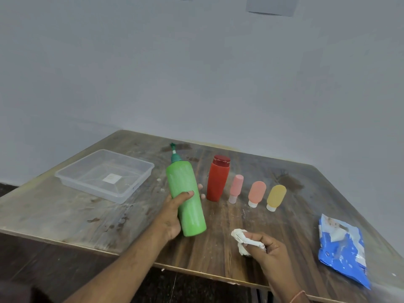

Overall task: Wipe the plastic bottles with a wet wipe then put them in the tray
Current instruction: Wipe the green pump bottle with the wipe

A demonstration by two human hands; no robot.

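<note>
My left hand (172, 213) grips a tall green bottle (185, 193) with a dark green nozzle, held tilted above the table. Just right of it, my right hand (266, 248) is closed around a crumpled white wet wipe (239, 236), apart from the bottle. Behind them a red bottle (217, 179) stands upright. A slim pink bottle (236, 188), an orange-pink bottle (256, 193) and a yellow bottle (276, 197) stand cap-down in a row to its right. A clear plastic tray (72, 180) sits at the left with nothing in it but a label.
A blue wet-wipe pack (343, 250) lies near the table's right edge. The worn wooden table (98, 219) ends at a near edge below my forearms and butts against a grey wall behind.
</note>
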